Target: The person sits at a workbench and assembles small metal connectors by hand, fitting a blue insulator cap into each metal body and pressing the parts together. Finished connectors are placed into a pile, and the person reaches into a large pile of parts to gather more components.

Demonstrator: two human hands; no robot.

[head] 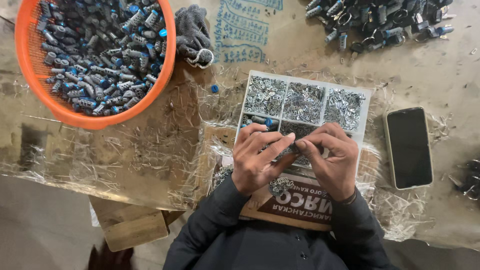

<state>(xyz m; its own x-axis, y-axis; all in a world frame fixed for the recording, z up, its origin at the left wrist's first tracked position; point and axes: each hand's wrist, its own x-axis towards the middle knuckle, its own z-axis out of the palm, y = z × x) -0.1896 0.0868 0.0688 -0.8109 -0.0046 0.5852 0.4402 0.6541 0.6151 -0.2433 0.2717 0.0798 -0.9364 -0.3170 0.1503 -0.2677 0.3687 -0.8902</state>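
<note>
An orange basket [30, 75], grey glove [192, 30], black phone [409, 147].

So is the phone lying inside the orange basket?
No, the phone lies flat on the table right of the divided tray, far from the orange basket.

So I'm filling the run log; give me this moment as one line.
left hand: pinching small metal part | right hand: pinching same part | under: white compartment tray of metal clips | left: orange round basket
</note>
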